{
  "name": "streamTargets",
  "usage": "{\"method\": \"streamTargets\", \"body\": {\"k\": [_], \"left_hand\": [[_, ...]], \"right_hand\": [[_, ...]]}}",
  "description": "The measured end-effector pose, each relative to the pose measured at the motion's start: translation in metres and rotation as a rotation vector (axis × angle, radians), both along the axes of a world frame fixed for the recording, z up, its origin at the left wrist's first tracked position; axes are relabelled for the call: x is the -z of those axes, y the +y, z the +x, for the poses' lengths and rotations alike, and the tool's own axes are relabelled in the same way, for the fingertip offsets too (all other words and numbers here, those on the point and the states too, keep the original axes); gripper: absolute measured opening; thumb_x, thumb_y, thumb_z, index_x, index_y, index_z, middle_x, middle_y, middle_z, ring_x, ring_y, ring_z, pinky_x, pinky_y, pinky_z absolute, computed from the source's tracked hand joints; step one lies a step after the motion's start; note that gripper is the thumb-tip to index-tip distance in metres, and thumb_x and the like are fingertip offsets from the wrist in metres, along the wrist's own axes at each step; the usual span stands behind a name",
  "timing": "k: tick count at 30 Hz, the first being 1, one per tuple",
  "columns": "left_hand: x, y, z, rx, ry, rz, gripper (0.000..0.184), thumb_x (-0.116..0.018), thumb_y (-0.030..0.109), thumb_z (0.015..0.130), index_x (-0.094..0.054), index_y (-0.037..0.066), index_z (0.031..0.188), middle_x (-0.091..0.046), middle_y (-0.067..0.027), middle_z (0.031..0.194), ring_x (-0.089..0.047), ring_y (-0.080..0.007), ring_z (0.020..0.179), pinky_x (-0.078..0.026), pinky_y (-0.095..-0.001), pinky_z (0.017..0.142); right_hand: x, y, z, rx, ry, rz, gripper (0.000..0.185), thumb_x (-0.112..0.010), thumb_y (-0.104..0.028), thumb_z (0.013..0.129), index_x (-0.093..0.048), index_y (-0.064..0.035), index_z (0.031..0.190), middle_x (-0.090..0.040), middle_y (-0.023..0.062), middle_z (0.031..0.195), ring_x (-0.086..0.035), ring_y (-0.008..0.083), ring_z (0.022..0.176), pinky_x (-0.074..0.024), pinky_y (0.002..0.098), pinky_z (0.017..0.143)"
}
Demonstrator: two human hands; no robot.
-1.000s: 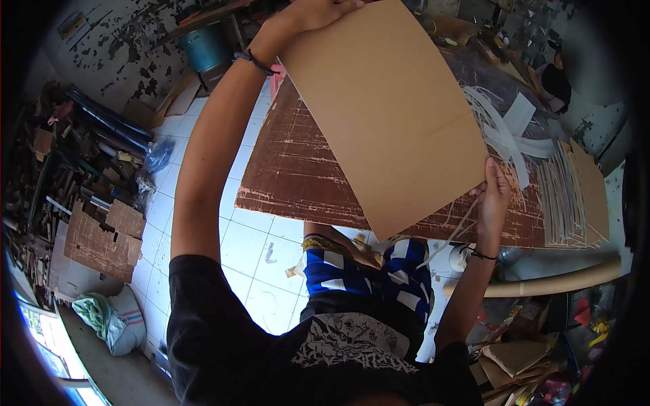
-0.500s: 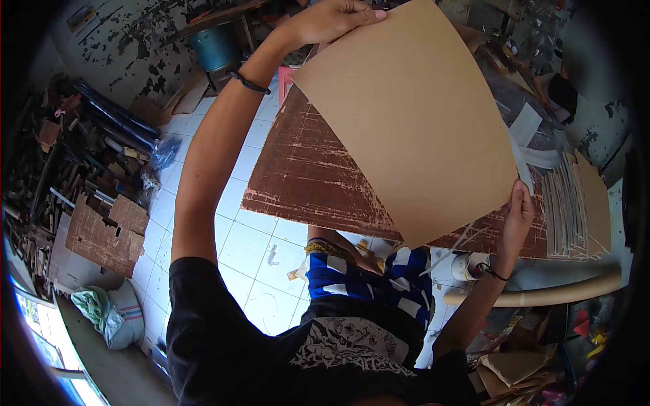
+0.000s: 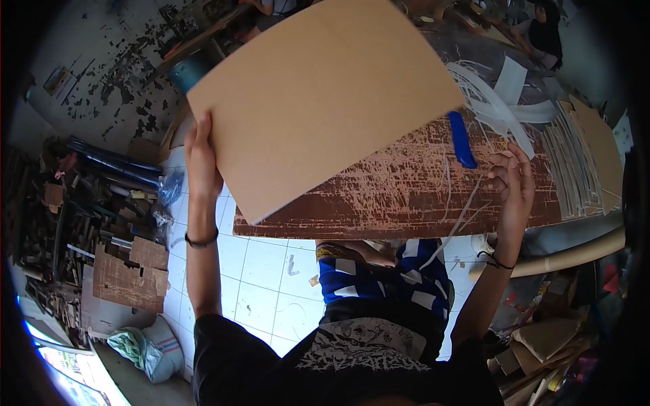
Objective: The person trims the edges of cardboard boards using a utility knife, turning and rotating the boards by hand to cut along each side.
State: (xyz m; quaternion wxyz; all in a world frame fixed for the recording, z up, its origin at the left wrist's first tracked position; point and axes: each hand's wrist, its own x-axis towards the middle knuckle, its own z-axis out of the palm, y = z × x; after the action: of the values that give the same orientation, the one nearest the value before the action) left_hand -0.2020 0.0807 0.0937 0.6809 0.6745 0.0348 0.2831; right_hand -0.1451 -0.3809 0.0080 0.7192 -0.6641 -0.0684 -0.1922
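Note:
A large tan cardboard sheet (image 3: pixel 325 101) is raised and tilted above the worn brown board on the table (image 3: pixel 379 183). My left hand (image 3: pixel 201 155) grips its left edge, thumb on the near face and the other fingers behind. Away from the sheet, my right hand (image 3: pixel 512 179) hovers over the board's right part, fingers loosely curled and apart. Close to its fingertips lies the end of a curved white strip (image 3: pixel 504 122). A flat blue object (image 3: pixel 462 140), its kind unclear, rests on the board beside the sheet's right corner.
Upright cardboard pieces (image 3: pixel 575 159) stand packed at the table's right end. A long cardboard tube (image 3: pixel 555 260) lies below them. Scrap wood (image 3: pixel 51 223) and a white sack (image 3: pixel 159 348) are at left. Other people (image 3: pixel 542 34) sit beyond the table.
The sheet has swung left and turned. My left hand has come down to its left edge, while my right hand has let go of its corner. The blue object has come into view.

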Motion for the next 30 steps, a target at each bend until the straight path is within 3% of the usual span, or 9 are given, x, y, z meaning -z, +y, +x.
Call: {"method": "streamTargets", "body": {"k": [1,3,5,8,12,15,18,26,30], "left_hand": [[0.019,0.000,-0.015,-0.065,-0.005,0.015,0.041,-0.043,0.030,0.108,-0.054,-0.005,0.128,-0.069,-0.0149,0.110,-0.071,-0.0169,0.089,-0.057,-0.0277,0.069],[0.038,-0.004,-0.065,0.007,0.328,0.274,0.039,-0.044,0.036,0.108,-0.058,-0.001,0.110,-0.067,-0.0081,0.076,-0.056,-0.0108,0.051,-0.035,-0.0237,0.038],[0.045,0.002,-0.107,0.287,0.641,0.455,0.042,-0.044,0.037,0.109,-0.060,0.003,0.088,-0.067,-0.0072,0.071,-0.056,-0.0089,0.054,-0.041,-0.0228,0.047],[0.057,-0.003,-0.134,0.613,0.383,0.672,0.021,-0.080,0.016,0.087,-0.065,0.003,0.094,-0.071,-0.0085,0.077,-0.068,-0.0149,0.067,-0.053,-0.0280,0.064],[0.062,-0.058,-0.102,0.416,0.191,1.120,0.063,-0.091,0.029,0.063,-0.069,0.011,0.119,-0.067,-0.0080,0.124,-0.061,-0.0264,0.122,-0.050,-0.0455,0.102],[0.087,-0.077,-0.076,0.247,0.179,1.416,0.066,-0.087,0.029,0.064,-0.069,0.026,0.127,-0.061,-0.0028,0.138,-0.053,-0.0283,0.133,-0.040,-0.0519,0.115],[0.097,-0.083,-0.059,0.367,0.093,1.408,0.058,-0.084,0.030,0.069,-0.070,0.026,0.126,-0.060,-0.0029,0.139,-0.052,-0.0289,0.134,-0.041,-0.0499,0.115],[0.108,-0.152,-0.039,0.193,-0.207,1.515,0.036,-0.076,0.024,0.078,-0.077,0.030,0.114,-0.070,0.0015,0.120,-0.065,-0.0208,0.104,-0.054,-0.0352,0.085],[0.118,-0.175,-0.026,0.174,-0.276,1.447,0.036,-0.075,0.028,0.077,-0.077,0.030,0.113,-0.069,0.0027,0.115,-0.063,-0.0207,0.100,-0.053,-0.0345,0.080]], "right_hand": [[0.006,0.002,0.002,-0.016,0.003,-0.006,0.036,-0.053,-0.027,0.106,-0.055,-0.0021,0.131,-0.070,0.0077,0.104,-0.062,0.0078,0.084,-0.0488,0.0232,0.072],[0.015,0.008,0.006,-0.083,0.017,-0.025,0.032,-0.053,-0.025,0.106,-0.056,-0.0026,0.129,-0.070,0.0076,0.104,-0.062,0.0076,0.083,-0.0490,0.0231,0.073],[0.020,0.015,0.007,-0.169,0.027,-0.052,0.026,-0.054,-0.020,0.105,-0.059,-0.0023,0.124,-0.071,0.0074,0.103,-0.062,0.0083,0.085,-0.0501,0.0238,0.076],[0.021,0.034,0.004,-0.283,0.028,-0.103,0.024,-0.056,-0.017,0.105,-0.061,-0.0004,0.120,-0.071,0.0077,0.101,-0.064,0.0107,0.089,-0.0512,0.0260,0.080],[0.019,0.056,-0.001,-0.349,-0.101,-0.314,0.020,-0.059,-0.016,0.102,-0.066,0.0017,0.110,-0.073,0.0092,0.099,-0.067,0.0126,0.090,-0.0516,0.0271,0.082],[0.020,0.059,-0.006,-0.350,-0.075,-0.348,0.019,-0.060,-0.015,0.101,-0.067,0.0022,0.106,-0.073,0.0093,0.098,-0.067,0.0127,0.088,-0.0504,0.0270,0.080],[0.023,0.044,-0.008,-0.258,-0.089,-0.440,0.018,-0.061,-0.015,0.101,-0.067,0.0021,0.105,-0.073,0.0088,0.097,-0.066,0.0124,0.087,-0.0500,0.0275,0.080],[0.022,0.005,0.009,-0.026,-0.019,-0.538,0.019,-0.062,-0.017,0.101,-0.068,0.0003,0.107,-0.073,0.0096,0.094,-0.064,0.0118,0.088,-0.0495,0.0283,0.078],[0.003,0.006,0.035,-0.035,-0.093,-0.708,0.020,-0.055,-0.011,0.103,-0.063,-0.0027,0.119,-0.069,0.0142,0.109,-0.068,0.0224,0.092,-0.0518,0.0343,0.080]]}}
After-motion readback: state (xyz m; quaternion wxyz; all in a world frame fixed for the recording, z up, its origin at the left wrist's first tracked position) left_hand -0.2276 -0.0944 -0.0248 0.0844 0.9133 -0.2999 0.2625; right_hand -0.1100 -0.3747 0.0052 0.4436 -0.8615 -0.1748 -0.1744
